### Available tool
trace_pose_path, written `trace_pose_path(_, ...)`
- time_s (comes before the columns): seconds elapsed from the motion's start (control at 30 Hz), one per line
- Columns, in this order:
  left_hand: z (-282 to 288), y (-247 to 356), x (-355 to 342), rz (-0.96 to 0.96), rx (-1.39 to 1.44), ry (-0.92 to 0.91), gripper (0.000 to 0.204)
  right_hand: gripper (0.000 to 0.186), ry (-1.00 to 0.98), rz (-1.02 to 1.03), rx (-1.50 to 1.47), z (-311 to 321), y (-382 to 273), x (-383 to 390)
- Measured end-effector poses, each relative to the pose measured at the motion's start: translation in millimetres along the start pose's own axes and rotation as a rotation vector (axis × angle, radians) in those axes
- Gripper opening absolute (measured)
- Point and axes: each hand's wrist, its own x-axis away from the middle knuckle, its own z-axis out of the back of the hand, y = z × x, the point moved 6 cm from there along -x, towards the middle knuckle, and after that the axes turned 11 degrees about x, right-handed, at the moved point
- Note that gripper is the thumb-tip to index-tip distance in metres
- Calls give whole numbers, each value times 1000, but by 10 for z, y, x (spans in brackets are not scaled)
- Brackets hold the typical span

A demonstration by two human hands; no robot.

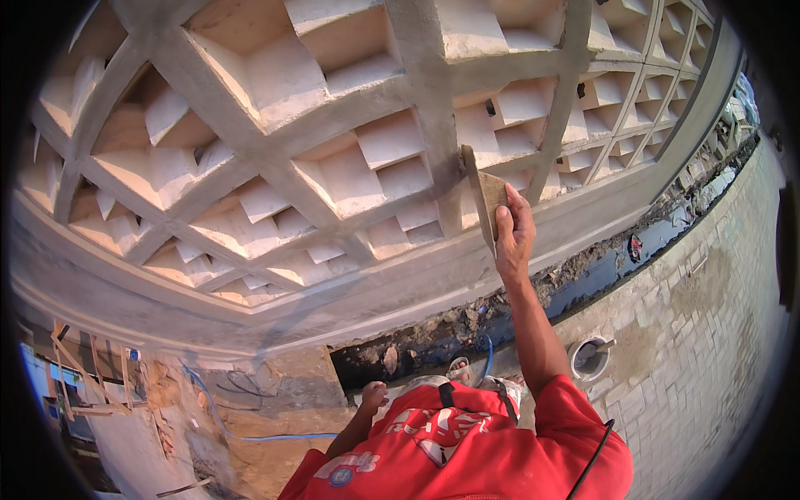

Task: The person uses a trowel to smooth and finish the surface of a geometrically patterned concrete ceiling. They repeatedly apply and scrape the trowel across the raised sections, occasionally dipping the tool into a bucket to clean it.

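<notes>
Gripping a board point(490, 198): right hand point(516, 235); left hand point(373, 397), hold unclear; red shirt point(508, 458), white lettering point(442, 423).

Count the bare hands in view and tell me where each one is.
2: the right hand is raised at the latticed wall, gripping a flat tool; the left hand is lower, beside the red shirt. No others show.

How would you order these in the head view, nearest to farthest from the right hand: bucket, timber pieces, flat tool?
1. Flat tool: held in the right hand.
2. Bucket: on the paving, lower right of the hand.
3. Timber pieces: far lower left.
</notes>
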Motion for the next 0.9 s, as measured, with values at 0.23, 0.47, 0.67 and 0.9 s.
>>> trace_pose_path(0.23,51,-49,105,8,11,64,19,41,-4,-31,-274,-13,-88,22)
trace_pose_path(0.47,268,-322,116,64,32,67,22,40,-38,-45,-230,-108,133,36)
trace_pose_path(0.67,261,-149,99,24,-90,29,25,41,102,67,18,125,163,-6)
trace_pose_path(0.9,297,21,309,1,-7,-5,24,64,14,-189,-623,105,129,245)
